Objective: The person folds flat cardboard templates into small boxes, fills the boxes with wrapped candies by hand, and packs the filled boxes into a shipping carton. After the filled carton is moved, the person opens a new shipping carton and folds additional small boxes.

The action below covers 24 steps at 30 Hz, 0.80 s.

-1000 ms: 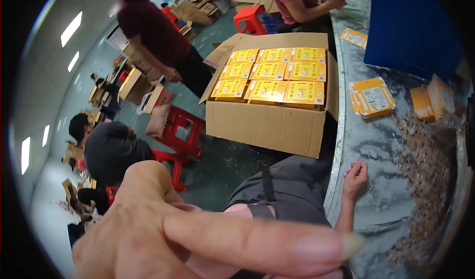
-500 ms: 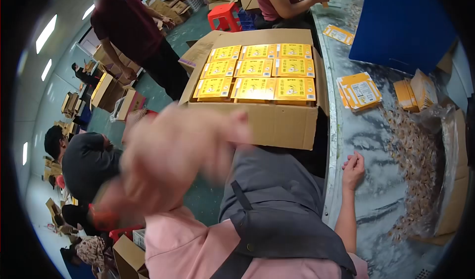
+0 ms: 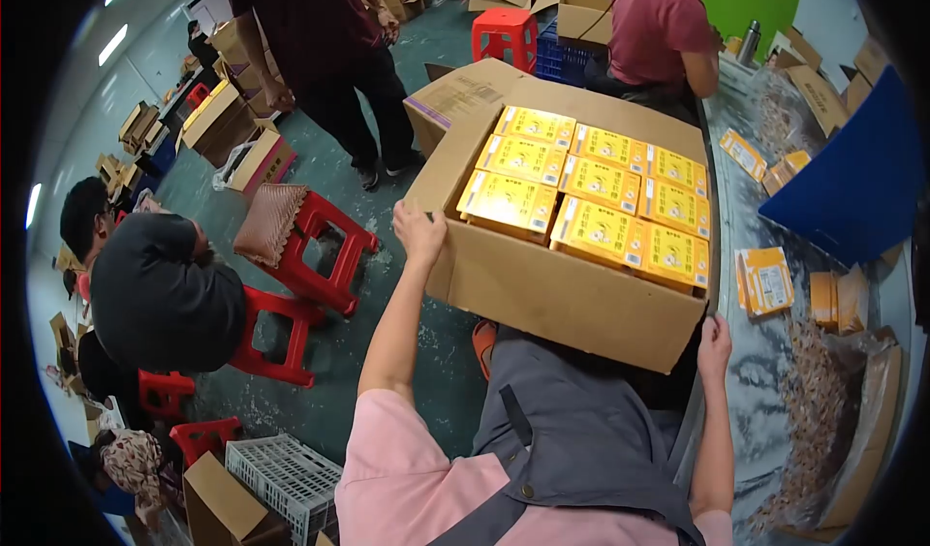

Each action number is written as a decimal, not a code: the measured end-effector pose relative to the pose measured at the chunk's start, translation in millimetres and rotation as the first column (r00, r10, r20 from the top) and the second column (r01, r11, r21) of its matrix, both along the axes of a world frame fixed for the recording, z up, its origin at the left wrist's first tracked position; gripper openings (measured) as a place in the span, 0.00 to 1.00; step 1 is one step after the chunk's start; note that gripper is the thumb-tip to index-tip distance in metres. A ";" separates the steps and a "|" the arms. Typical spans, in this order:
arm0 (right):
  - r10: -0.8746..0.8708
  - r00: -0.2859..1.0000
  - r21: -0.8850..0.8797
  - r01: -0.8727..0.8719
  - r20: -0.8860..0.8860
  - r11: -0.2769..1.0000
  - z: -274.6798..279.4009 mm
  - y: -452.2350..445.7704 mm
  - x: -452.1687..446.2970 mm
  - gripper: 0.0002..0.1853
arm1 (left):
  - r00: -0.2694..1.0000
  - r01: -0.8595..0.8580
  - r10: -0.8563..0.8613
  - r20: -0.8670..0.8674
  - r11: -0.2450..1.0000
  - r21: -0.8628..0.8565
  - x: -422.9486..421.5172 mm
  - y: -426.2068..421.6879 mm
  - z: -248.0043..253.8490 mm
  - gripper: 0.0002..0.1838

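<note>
A large open cardboard box (image 3: pixel 572 304) stands in front of me, turned slightly, with several yellow printed packs (image 3: pixel 601 183) laid in rows inside. My left hand (image 3: pixel 420 232) grips its near left corner, fingers over the edge. At the near right corner, my right hand (image 3: pixel 715 344) is closed against the cardboard, beside the table edge; its fingertips are partly hidden. Flat yellow cartons (image 3: pixel 764 281) lie on the table to the right of the box.
The grey table (image 3: pixel 751 372) on the right bears a heap of small wrapped pieces (image 3: pixel 809 415) and a blue panel (image 3: pixel 848 173). Red stools (image 3: pixel 325 246), a white crate (image 3: pixel 286 483) and a seated person (image 3: pixel 165 289) are left. Two more people are beyond the box.
My left hand has come down from near the camera onto the box's left corner. My right hand has left the tabletop for the right corner. The box now sits turned, and the view has shifted.
</note>
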State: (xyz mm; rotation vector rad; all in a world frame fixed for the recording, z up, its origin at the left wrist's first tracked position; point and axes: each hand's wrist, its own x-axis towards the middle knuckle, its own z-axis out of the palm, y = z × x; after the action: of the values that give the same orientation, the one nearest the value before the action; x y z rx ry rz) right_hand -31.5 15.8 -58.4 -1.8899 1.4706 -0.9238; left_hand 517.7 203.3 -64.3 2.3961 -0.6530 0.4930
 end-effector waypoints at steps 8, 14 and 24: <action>-0.043 0.885 0.091 0.096 -0.463 0.991 5.5 -73.8 37.3 0.26 | 0.917 0.375 -0.274 -0.288 0.839 0.394 45.7 -60.8 18.3 0.18; 0.078 0.921 0.103 -0.041 -0.381 0.994 -4.6 -98.8 34.1 0.23 | 0.907 0.421 -0.329 -0.264 0.740 0.525 41.0 -65.3 24.4 0.15; -0.005 0.979 0.249 0.057 -0.205 0.967 -43.8 -95.4 29.3 0.22 | 0.166 -0.354 -0.405 -0.899 0.826 -0.437 76.3 -0.5 -38.3 0.31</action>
State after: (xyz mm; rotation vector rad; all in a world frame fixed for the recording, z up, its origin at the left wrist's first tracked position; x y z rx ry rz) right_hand -2.2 -79.6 -102.2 -1.8155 1.6549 -0.5361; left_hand 594.0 202.7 -102.6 1.5137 0.1344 -0.8782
